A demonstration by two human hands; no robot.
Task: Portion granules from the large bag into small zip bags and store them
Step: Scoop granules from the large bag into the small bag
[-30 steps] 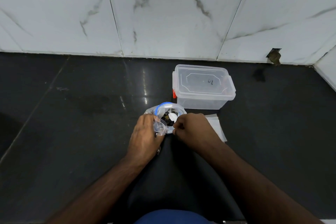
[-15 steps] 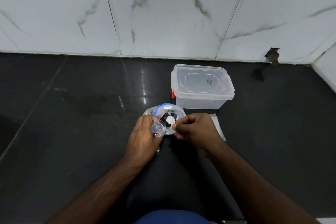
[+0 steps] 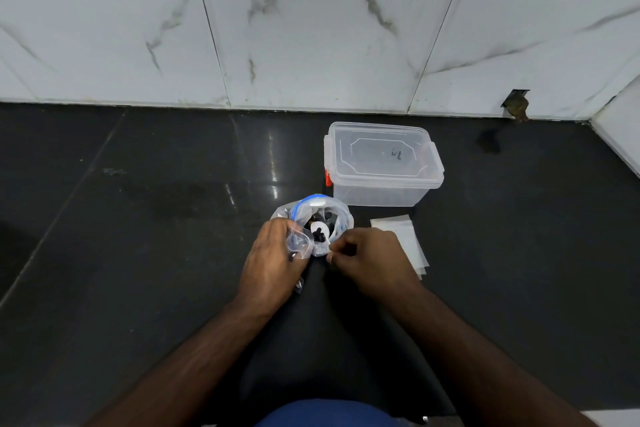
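Observation:
The large clear bag (image 3: 337, 213) with a blue zip rim stands open on the dark floor just beyond my knee, dark granules (image 3: 320, 237) showing inside. My left hand (image 3: 273, 263) grips a small clear zip bag (image 3: 298, 242) at the large bag's near left rim. My right hand (image 3: 370, 256) pinches the handle of a small white scoop (image 3: 318, 229). The scoop's bowl sits over the large bag's mouth with a few dark granules on it, close beside the small bag.
A clear plastic box (image 3: 382, 163) with its lid on and an orange clip stands just behind the bag. A stack of flat small zip bags (image 3: 407, 241) lies right of my right hand. The marble wall (image 3: 311, 38) runs along the back.
The scoop has shifted slightly left toward the small bag in my left hand and now carries dark granules. Both hands have stayed almost where they were.

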